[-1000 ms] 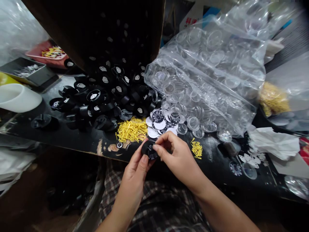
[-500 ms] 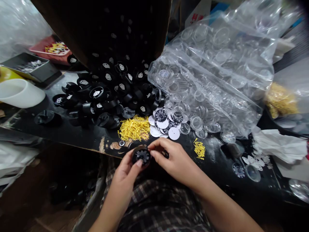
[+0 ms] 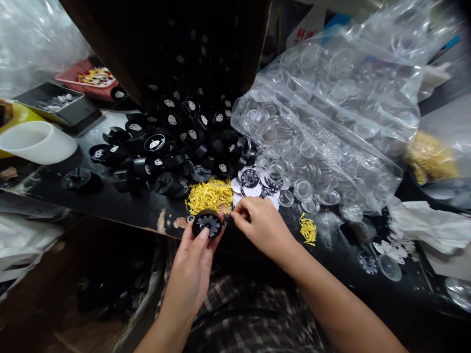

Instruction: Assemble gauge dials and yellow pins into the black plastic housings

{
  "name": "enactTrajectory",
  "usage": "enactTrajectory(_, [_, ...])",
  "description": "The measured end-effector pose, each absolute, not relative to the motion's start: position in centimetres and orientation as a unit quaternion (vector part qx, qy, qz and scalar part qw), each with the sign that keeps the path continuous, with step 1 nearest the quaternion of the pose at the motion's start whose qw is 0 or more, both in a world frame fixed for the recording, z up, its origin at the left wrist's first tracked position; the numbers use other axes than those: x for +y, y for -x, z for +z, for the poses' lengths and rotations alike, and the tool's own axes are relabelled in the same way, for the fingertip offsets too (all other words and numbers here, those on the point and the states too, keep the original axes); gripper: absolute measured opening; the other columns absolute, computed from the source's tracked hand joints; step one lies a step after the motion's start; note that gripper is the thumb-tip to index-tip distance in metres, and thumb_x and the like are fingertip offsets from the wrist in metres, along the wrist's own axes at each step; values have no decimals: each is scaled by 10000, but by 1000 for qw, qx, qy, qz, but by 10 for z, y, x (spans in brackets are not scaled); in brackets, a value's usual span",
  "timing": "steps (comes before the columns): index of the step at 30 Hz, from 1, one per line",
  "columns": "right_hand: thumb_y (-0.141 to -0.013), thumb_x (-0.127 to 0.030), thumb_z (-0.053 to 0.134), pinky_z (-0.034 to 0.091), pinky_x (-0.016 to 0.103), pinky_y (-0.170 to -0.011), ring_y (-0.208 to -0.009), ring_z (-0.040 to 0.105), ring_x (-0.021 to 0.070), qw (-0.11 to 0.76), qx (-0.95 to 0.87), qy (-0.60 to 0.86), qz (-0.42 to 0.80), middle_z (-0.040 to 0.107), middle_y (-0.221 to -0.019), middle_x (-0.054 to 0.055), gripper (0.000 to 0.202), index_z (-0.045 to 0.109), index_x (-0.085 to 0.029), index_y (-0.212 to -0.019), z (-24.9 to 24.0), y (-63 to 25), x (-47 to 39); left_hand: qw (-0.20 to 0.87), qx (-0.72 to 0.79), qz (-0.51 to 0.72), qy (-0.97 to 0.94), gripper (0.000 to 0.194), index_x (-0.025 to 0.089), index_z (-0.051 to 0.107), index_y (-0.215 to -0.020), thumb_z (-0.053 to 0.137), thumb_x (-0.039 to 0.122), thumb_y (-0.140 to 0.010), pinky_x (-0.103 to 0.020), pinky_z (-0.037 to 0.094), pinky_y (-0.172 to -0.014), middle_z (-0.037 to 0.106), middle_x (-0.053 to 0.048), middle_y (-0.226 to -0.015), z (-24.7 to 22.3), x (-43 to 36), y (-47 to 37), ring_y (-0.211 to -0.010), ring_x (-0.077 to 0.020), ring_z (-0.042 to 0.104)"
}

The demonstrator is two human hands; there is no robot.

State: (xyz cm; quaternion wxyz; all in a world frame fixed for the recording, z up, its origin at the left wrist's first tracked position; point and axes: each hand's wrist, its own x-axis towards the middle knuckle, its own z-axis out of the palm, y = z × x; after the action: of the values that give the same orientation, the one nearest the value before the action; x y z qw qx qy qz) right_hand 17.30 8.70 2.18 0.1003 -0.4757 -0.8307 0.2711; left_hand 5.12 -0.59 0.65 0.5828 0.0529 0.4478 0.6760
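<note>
My left hand (image 3: 193, 262) grips a round black dial housing (image 3: 208, 223), thumb on its printed face, which is turned up towards me. To its right, the thumb and forefinger of my right hand (image 3: 259, 223) are pinched together at the edge of a pile of yellow pointers (image 3: 209, 193). Whatever lies between those fingertips is too small to make out. Behind the right hand is a heap of dial discs (image 3: 250, 178), some white side up and some with black printing. A small black ring (image 3: 190, 218) lies just behind the housing, partly hidden.
Black housings (image 3: 156, 143) spill from a large dark box. Clear round covers (image 3: 303, 189) pour out of a plastic bag (image 3: 331, 113). A smaller yellow pointer pile (image 3: 308, 229) lies right. At left stand a white cup (image 3: 39, 143), grey tray (image 3: 59, 105) and pink tray (image 3: 86, 88).
The housing has moved slightly left and up with my left hand, its face now more visible. My right fingers have moved away from it towards the yellow pile. The view has shifted slightly.
</note>
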Motion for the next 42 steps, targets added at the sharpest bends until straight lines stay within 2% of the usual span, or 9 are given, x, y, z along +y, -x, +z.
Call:
enactTrajectory(3, [-869, -213, 599, 325, 289, -701, -743, 537, 136, 146, -821, 448, 322, 619, -781, -30, 99, 573, -185, -778, 25, -178, 79, 597, 440, 669, -53, 250, 192, 658, -1107, 628, 227, -862, -366, 410, -1051, 683, -78, -1133, 6, 0, -54, -1179, -232, 555])
enactTrajectory(7, [-856, -258, 638, 324, 327, -762, -853, 518, 185, 176, -858, 412, 252, 616, -905, 23, 112, 592, -170, -909, 25, -184, 69, 594, 452, 663, -60, 270, 203, 659, -1130, 625, 245, -865, -337, 436, -1021, 683, -71, -1133, 8, 0, -57, -1174, -222, 556])
enactTrajectory(11, [-915, -231, 538, 311, 344, -740, -795, 487, 188, 185, -880, 390, 200, 594, -827, 39, 126, 599, -157, -834, 29, -189, 64, 605, 455, 650, -62, 290, 198, 656, -1144, 630, 257, -861, -324, 454, -996, 680, -79, -1135, 13, -6, -55, -1162, -226, 565])
enactTrajectory(15, [-920, -249, 548, 332, 320, -751, -797, 498, 162, 228, -842, 380, 308, 591, -824, 19, 139, 582, -164, -814, 38, -191, 62, 592, 466, 654, -62, 403, 261, 568, -1263, 627, 275, -865, -319, 473, -965, 680, -60, -1131, 14, -4, -55, -1116, -211, 596])
enactTrajectory(18, [-924, -234, 543, 351, 297, -777, -828, 514, 145, 253, -808, 378, 375, 589, -842, 8, 110, 575, -171, -839, 42, -191, 60, 589, 488, 638, -86, 401, 304, 567, -1245, 643, 258, -853, -291, 464, -966, 671, -18, -1137, 11, -1, -60, -1127, -193, 585])
enactTrajectory(21, [-915, -209, 542, 345, 304, -781, -842, 510, 154, 242, -806, 402, 361, 588, -851, 10, 87, 575, -174, -842, 42, -191, 57, 585, 508, 616, -146, 301, 303, 613, -1159, 636, 270, -861, -282, 396, -1034, 636, 11, -1193, 6, -2, -66, -1201, -188, 526])
enactTrajectory(25, [-901, -192, 549, 336, 305, -758, -813, 506, 152, 238, -803, 414, 358, 583, -827, 3, 83, 564, -174, -822, 43, -193, 56, 564, 524, 593, -235, 293, 305, 572, -1194, 585, 289, -902, -309, 326, -1088, 581, 11, -1272, 3, -8, -67, -1250, -194, 473])
enactTrajectory(36, [-905, -198, 549, 321, 297, -722, -774, 494, 139, 239, -794, 408, 382, 569, -793, -12, 119, 544, -176, -787, 49, -196, 52, 520, 567, 569, -290, 204, 271, 623, -1065, 629, 283, -861, -246, 446, -924, 660, 4, -1095, 14, -12, -62, -1030, -173, 606])
enactTrajectory(42, [-912, -185, 537, 314, 297, -704, -744, 476, 136, 224, -784, 425, 393, 558, -763, -16, 159, 520, -176, -754, 50, -195, 42, 441, 634, 574, -273, 182, 225, 681, -951, 682, 269, -774, -294, 472, -894, 702, -28, -992, 33, -11, -72, -971, -239, 639])
